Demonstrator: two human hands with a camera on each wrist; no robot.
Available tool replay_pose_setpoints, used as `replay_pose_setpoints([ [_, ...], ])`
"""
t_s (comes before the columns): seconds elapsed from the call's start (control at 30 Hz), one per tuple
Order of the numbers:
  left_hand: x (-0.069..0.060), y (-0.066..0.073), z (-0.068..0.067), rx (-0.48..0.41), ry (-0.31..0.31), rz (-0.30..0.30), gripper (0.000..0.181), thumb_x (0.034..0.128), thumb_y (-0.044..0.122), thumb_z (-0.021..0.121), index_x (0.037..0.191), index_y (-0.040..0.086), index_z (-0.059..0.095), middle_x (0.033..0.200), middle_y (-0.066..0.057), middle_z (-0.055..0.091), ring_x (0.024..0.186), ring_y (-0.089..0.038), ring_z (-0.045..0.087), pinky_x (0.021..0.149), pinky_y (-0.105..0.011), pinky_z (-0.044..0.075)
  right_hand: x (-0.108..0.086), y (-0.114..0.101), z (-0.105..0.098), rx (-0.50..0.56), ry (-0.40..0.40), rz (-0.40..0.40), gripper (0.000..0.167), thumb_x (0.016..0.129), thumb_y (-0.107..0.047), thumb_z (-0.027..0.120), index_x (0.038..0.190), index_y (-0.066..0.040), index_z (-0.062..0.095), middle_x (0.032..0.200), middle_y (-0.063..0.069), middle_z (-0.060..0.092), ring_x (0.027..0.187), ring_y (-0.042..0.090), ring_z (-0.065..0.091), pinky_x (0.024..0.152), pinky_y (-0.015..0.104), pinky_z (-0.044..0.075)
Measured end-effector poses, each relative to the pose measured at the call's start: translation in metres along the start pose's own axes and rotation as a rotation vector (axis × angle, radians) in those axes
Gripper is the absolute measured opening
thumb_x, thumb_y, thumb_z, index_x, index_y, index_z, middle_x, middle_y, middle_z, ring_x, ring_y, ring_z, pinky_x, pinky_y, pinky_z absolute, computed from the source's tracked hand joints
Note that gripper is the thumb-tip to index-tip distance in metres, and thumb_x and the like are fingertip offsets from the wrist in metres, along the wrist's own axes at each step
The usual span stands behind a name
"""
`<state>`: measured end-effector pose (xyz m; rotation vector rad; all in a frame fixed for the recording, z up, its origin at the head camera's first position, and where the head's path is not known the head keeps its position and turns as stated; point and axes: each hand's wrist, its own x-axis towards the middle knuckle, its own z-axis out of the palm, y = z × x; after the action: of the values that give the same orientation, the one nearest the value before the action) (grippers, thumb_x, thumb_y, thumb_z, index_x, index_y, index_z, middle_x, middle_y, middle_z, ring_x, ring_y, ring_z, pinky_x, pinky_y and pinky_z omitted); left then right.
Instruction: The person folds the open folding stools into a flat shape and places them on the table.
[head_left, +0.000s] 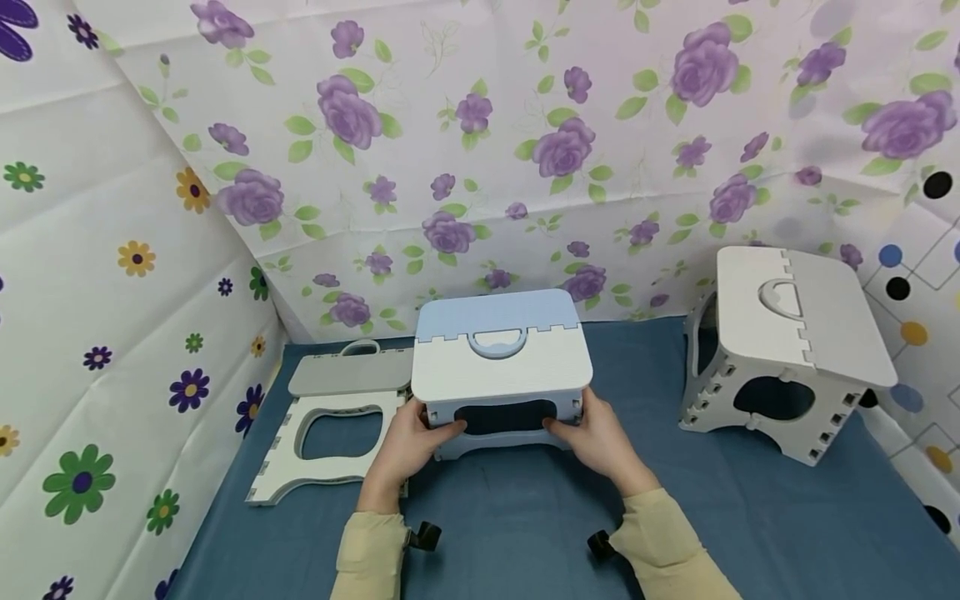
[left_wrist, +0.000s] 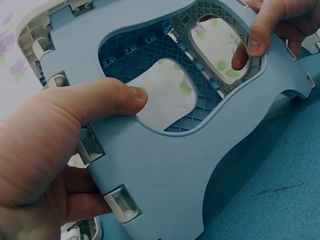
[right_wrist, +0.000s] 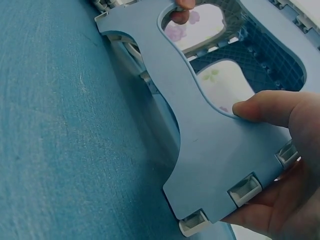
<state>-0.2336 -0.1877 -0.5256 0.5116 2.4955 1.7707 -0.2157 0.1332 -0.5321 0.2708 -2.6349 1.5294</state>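
Between both hands is a blue and white folding step stool (head_left: pixel 502 367), unfolded, with a small carry handle on its top. My left hand (head_left: pixel 408 442) grips its left side, the thumb lying on the blue front panel (left_wrist: pixel 165 165) at the edge of the opening and the other fingers round the side. On the right side my right hand (head_left: pixel 603 437) holds it the same way, its thumb at the opening's edge in the right wrist view and its fingers behind the hinged corner.
A grey and white folding stool (head_left: pixel 330 450) lies folded flat to the left, close to my left hand. Another grey and white stool (head_left: pixel 795 350) stands unfolded at the right. A blue cloth (head_left: pixel 510 525) covers the table; flowered sheets (head_left: pixel 480 167) hang behind.
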Motion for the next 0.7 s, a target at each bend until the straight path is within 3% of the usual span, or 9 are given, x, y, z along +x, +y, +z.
replay_pose_setpoints([
  [0.1,0.0003,0.0008,-0.0005,0.025,0.009,0.007,0.062,0.0983,0.017,0.082,0.153,0.028,0.055,0.142,-0.006,0.062,0.054,-0.018,0.048,0.057,-0.035,0.047,0.0007,-0.0005,-0.0009,-0.030,0.013,-0.004,0.090,0.095,-0.016,0.084,0.167,-0.018,0.031,0.152,0.025,0.056,0.115,0.037,0.067,0.085,0.053,0.054],
  [0.3,0.0003,0.0046,-0.0026,0.139,0.064,0.006,0.064,0.0948,0.021,0.086,0.152,0.025,0.057,0.130,-0.009,0.068,0.069,-0.017,0.062,0.061,-0.037,0.051,0.0017,-0.0006,-0.0021,-0.122,0.051,-0.020,0.095,0.091,-0.024,0.087,0.168,-0.018,0.031,0.150,0.024,0.057,0.124,0.042,0.064,0.093,0.061,0.054],
  [0.47,0.0014,0.0029,-0.0059,0.182,0.058,0.031,0.072,0.0936,0.023,0.088,0.155,0.035,0.052,0.140,-0.003,0.061,0.073,-0.024,0.061,0.061,-0.037,0.052,0.0022,0.0024,0.0002,-0.131,0.053,-0.025,0.095,0.090,-0.027,0.088,0.167,-0.019,0.033,0.150,0.022,0.058,0.123,0.040,0.065,0.092,0.060,0.055],
  [0.57,0.0027,0.0000,-0.0071,0.148,0.064,0.079,0.078,0.0926,0.020,0.089,0.157,0.039,0.049,0.154,-0.002,0.049,0.105,-0.026,0.063,0.074,-0.042,0.058,0.0031,0.0039,0.0017,-0.104,0.055,-0.056,0.092,0.092,-0.028,0.088,0.167,-0.024,0.034,0.153,0.017,0.055,0.129,0.038,0.062,0.095,0.060,0.054],
  [0.63,0.0046,0.0004,-0.0067,0.109,0.090,0.122,0.080,0.0920,0.018,0.089,0.159,0.038,0.049,0.163,-0.003,0.039,0.133,-0.029,0.052,0.092,-0.051,0.057,0.0046,0.0029,0.0024,-0.069,0.073,-0.095,0.091,0.094,-0.029,0.087,0.167,-0.029,0.033,0.157,0.012,0.051,0.135,0.036,0.057,0.099,0.061,0.053],
  [0.7,0.0068,0.0027,-0.0051,0.075,0.130,0.174,0.078,0.0919,0.017,0.089,0.159,0.034,0.052,0.168,-0.004,0.032,0.150,-0.031,0.037,0.107,-0.059,0.048,0.0064,-0.0003,0.0029,-0.033,0.105,-0.148,0.088,0.096,-0.030,0.086,0.167,-0.032,0.034,0.160,0.010,0.047,0.141,0.035,0.052,0.103,0.062,0.050],
])
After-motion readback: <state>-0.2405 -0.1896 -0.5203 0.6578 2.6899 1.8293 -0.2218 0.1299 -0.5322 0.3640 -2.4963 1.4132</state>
